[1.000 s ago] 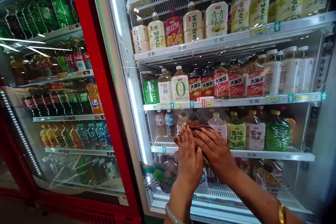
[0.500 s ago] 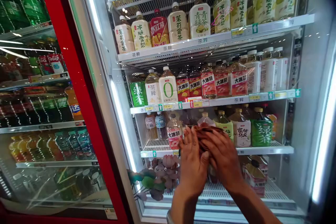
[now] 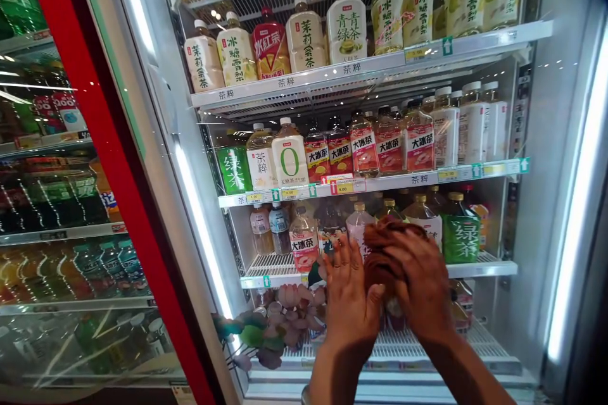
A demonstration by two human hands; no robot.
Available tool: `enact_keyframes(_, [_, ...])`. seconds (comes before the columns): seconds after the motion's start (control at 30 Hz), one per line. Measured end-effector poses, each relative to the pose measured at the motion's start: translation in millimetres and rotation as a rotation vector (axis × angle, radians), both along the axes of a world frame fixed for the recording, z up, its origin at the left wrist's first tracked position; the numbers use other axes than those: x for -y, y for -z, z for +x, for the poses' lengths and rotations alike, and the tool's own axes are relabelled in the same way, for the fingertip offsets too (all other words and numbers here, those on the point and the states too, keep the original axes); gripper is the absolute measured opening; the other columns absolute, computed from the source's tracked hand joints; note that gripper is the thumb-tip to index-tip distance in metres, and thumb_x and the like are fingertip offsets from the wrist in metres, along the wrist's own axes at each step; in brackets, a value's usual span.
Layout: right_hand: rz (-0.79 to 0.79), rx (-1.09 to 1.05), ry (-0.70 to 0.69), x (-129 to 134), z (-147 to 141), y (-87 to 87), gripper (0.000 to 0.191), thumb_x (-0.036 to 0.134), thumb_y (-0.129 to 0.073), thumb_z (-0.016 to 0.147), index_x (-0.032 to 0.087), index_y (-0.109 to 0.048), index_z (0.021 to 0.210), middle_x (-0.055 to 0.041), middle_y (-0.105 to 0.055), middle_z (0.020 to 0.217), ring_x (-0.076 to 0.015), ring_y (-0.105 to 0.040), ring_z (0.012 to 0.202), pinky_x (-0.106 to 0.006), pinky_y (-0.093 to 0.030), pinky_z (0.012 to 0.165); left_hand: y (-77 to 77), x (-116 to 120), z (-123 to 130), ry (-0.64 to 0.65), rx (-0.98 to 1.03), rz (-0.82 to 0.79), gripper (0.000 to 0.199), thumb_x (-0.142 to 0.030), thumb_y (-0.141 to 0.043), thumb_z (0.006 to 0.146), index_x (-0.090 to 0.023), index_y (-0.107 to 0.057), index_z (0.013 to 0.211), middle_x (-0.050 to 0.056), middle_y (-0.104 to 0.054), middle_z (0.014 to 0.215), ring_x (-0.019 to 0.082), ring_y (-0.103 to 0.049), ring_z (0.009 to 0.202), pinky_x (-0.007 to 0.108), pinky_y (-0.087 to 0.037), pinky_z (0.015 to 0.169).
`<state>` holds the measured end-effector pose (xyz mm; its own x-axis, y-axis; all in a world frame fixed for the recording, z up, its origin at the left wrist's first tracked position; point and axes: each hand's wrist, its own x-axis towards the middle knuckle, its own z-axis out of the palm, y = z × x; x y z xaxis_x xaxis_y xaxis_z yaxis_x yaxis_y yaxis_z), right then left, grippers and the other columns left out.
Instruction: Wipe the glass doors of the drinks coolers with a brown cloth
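Observation:
My right hand (image 3: 424, 285) presses a crumpled brown cloth (image 3: 379, 252) against the glass front of a lit drinks cooler, its fingers curled over the cloth. To the left, my left hand (image 3: 350, 294) lies flat with its palm toward the glass and its fingers stretched upward, holding nothing. Behind the glass, a pink-labelled bottle (image 3: 358, 221) is partly covered by the cloth and left fingertips. A bottle of iced tea (image 3: 304, 243) stands left of my hands, and a green tea bottle (image 3: 460, 231) to the right.
Several bottles line the shelves above, along a shelf edge (image 3: 380, 188) with price tags. Pinkish flowers with green leaves (image 3: 285, 323) show at the lower left of the glass. A red door frame (image 3: 102, 139) separates a second cooler on the left.
My right hand has slid right with the cloth, away from my left hand, so a gap shows between them. My left hand now lies off the cloth. The view has shifted slightly.

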<state>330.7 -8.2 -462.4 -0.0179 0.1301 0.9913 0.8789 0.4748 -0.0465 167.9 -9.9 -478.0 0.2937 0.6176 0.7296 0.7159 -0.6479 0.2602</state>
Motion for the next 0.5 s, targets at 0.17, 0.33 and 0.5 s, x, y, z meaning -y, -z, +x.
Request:
enact_keyframes(0.17, [-0.05, -0.099, 0.02, -0.1, -5.2, -13.3, 0.046, 0.006, -0.05, 0.09, 0.023, -0.062, 0.131, -0.008, -0.055, 0.153, -0.0261, -0.039, 0.151, -0.055, -0.024, 0.131, 16.8, -2.1, 17.9, 0.043, -0.002, 0.037, 0.081, -0.064, -0.017, 0.104, -0.022, 0.013, 0.166, 0.011, 0.002, 0.176, 0.028, 0.0, 0.163, 0.058, -0.005, 0.134])
enact_keyframes(0.33, [0.027, 0.179, -0.084, -0.1, -5.7, 4.7, 0.03, 0.012, -0.052, 0.094, 0.02, -0.065, 0.12, -0.0084, -0.065, 0.137, -0.0244, -0.046, 0.144, -0.051, -0.024, 0.131, 12.1, -5.9, 6.5, 0.008, 0.041, 0.08, 0.079, -0.062, -0.016, 0.105, -0.02, 0.011, 0.167, 0.012, 0.002, 0.177, 0.027, 0.003, 0.164, 0.057, -0.002, 0.134])
enact_keyframes(0.5, [-0.011, -0.164, 0.047, 2.7, 32.1, 3.6, 0.034, 0.008, -0.052, 0.088, 0.023, -0.065, 0.116, -0.0084, -0.063, 0.138, -0.0277, -0.051, 0.139, -0.059, -0.036, 0.123, 8.5, -2.0, 8.8, -0.023, 0.024, 0.094, 0.075, -0.06, -0.02, 0.106, -0.025, 0.003, 0.168, 0.011, -0.002, 0.177, 0.029, 0.001, 0.164, 0.062, -0.003, 0.132])
